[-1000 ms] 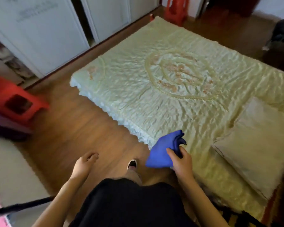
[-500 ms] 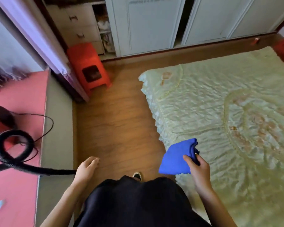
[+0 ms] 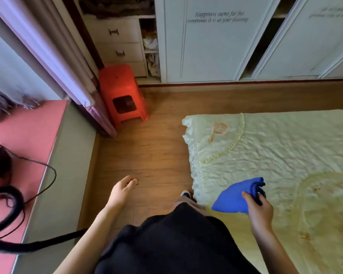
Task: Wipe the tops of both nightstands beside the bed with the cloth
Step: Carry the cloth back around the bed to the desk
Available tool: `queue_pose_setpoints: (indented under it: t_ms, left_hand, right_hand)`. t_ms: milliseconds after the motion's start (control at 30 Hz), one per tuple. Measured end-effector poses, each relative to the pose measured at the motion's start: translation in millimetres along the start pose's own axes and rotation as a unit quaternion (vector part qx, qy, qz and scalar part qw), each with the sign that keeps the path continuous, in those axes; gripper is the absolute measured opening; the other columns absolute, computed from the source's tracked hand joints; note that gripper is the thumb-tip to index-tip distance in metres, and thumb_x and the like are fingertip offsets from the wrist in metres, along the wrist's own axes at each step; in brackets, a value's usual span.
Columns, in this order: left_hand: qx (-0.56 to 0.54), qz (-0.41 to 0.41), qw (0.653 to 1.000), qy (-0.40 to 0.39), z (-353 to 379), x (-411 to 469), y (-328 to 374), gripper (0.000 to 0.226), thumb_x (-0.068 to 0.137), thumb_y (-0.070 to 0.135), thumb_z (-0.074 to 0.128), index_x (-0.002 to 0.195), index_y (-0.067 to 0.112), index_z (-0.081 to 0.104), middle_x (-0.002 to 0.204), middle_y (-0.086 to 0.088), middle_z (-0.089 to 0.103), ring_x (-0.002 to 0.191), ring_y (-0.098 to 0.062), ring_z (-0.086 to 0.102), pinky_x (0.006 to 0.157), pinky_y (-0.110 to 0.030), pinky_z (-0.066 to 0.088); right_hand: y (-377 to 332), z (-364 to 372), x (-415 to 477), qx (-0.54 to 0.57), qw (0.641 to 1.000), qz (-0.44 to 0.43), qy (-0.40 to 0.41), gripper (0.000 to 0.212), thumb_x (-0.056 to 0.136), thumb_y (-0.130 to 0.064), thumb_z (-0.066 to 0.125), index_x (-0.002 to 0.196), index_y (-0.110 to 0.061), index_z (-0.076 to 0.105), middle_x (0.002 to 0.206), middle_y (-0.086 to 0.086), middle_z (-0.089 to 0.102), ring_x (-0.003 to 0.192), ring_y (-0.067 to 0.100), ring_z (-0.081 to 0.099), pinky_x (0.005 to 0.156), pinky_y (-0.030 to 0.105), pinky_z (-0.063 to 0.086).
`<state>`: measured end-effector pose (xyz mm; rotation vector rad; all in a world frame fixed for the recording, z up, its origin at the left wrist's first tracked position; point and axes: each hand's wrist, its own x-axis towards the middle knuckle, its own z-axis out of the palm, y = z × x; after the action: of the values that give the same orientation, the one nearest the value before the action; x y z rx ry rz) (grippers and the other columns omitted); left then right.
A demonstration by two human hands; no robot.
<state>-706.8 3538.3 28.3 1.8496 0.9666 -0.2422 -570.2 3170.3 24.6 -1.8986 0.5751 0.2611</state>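
Fingers (image 3: 246, 195) of your right hand (image 3: 260, 212) are pinched on the folded blue cloth (image 3: 235, 198) above the bed (image 3: 285, 155) edge, while your left hand (image 3: 122, 191) hangs loose and empty. No nightstand is in view, so you could snag a foot on the black hose (image 3: 10, 248) at your left as you walk the wood floor (image 3: 147, 151) between bed and red stool (image 3: 123, 95).

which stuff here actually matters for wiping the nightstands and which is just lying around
Job: blue cloth, gripped in the right hand; left hand empty. No nightstand in view.

Lying about: orange stool, black hose, bed cover, wardrobe doors.
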Motion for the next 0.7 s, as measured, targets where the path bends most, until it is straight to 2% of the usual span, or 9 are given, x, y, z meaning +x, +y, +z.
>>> queue_pose_setpoints:
  t_ms: [100,200,300,367,400,467,500,600,700]
  left_hand:
    - [-0.016,-0.063,0.997,0.044,-5.1,12.5,16.9,0.019,0.095,0.024,0.053,0.090,0.013,0.068,0.091,-0.007,0.071,0.092,-0.027,0.064,0.084,-0.042,0.050]
    - [-0.043,-0.107,0.988,0.102,-16.8,25.6,25.1,0.018,0.095,0.024,0.054,0.085,0.021,0.068,0.089,0.001,0.071,0.091,-0.024,0.065,0.083,-0.041,0.050]
    - [-0.066,-0.140,0.978,0.139,-28.7,42.1,31.2,0.018,0.094,0.023,0.055,0.082,0.027,0.067,0.090,0.003,0.071,0.095,-0.025,0.065,0.080,-0.037,0.047]
    - [-0.097,-0.169,0.969,0.155,-36.6,61.9,34.2,0.014,0.086,0.033,0.058,0.079,0.027,0.069,0.091,0.000,0.072,0.094,-0.026,0.066,0.084,-0.039,0.048]
    - [-0.109,-0.181,0.965,0.158,-40.5,75.7,35.4,0.022,0.077,0.043,0.056,0.080,0.026,0.070,0.091,-0.001,0.073,0.093,-0.026,0.066,0.087,-0.042,0.050]
    - [-0.119,-0.191,0.961,0.163,-47.6,109.8,38.7,0.040,0.062,0.055,0.050,0.081,0.027,0.070,0.093,-0.002,0.074,0.093,-0.026,0.067,0.091,-0.046,0.051]
    - [-0.123,-0.192,0.960,0.161,-51.3,129.2,46.0,0.039,0.062,0.054,0.050,0.081,0.027,0.071,0.093,-0.001,0.074,0.092,-0.026,0.067,0.091,-0.046,0.051]
    - [-0.128,-0.170,0.964,0.161,-69.1,196.3,87.8,0.023,0.072,0.043,0.055,0.077,0.028,0.072,0.090,-0.002,0.074,0.088,-0.025,0.066,0.084,-0.042,0.051]
    - [-0.077,-0.134,0.980,0.123,-98.4,284.7,132.6,0.014,0.092,0.029,0.056,0.087,0.024,0.069,0.094,-0.005,0.072,0.093,-0.027,0.064,0.083,-0.039,0.047]
  right_hand:
    - [-51.2,37.6,44.2,0.005,0.999,-0.002,-0.053,0.012,0.086,-0.012,0.067,0.080,-0.006,0.060,0.075,0.005,0.055,0.074,0.023,0.050,0.068,0.035,0.038]
    - [-102.2,82.2,81.9,-0.003,0.992,-0.030,-0.120,0.023,0.084,-0.011,0.067,0.076,0.005,0.053,0.068,0.007,0.047,0.068,0.022,0.043,0.060,0.033,0.031]
    - [-149.0,128.2,112.6,-0.004,0.984,-0.048,-0.172,0.028,0.083,-0.012,0.068,0.074,0.006,0.049,0.064,0.006,0.044,0.065,0.020,0.040,0.061,0.032,0.029]
    - [-176.0,158.6,131.4,-0.003,0.978,-0.055,-0.202,0.027,0.082,-0.014,0.069,0.075,0.005,0.051,0.067,0.006,0.047,0.065,0.019,0.042,0.063,0.032,0.031]
    - [-187.9,173.6,141.1,-0.001,0.975,-0.059,-0.212,0.026,0.082,-0.015,0.069,0.076,0.005,0.052,0.068,0.007,0.048,0.065,0.018,0.043,0.064,0.032,0.032]
    - [-208.3,203.3,162.4,-0.006,0.973,-0.066,-0.219,0.027,0.081,-0.013,0.070,0.074,0.006,0.051,0.067,0.007,0.047,0.064,0.017,0.042,0.063,0.032,0.030]
    - [-218.4,217.9,173.3,-0.011,0.973,-0.072,-0.218,0.029,0.081,-0.013,0.070,0.070,0.004,0.049,0.064,0.006,0.044,0.063,0.017,0.040,0.061,0.031,0.029]
    - [-246.0,258.7,207.5,-0.026,0.975,-0.096,-0.198,0.034,0.075,-0.018,0.071,0.062,-0.002,0.044,0.057,0.002,0.038,0.058,0.015,0.035,0.058,0.031,0.026]
    - [-274.4,287.2,243.0,-0.021,0.985,-0.082,-0.153,0.034,0.079,-0.013,0.072,0.064,0.003,0.046,0.059,0.007,0.038,0.059,0.017,0.035,0.058,0.032,0.026]
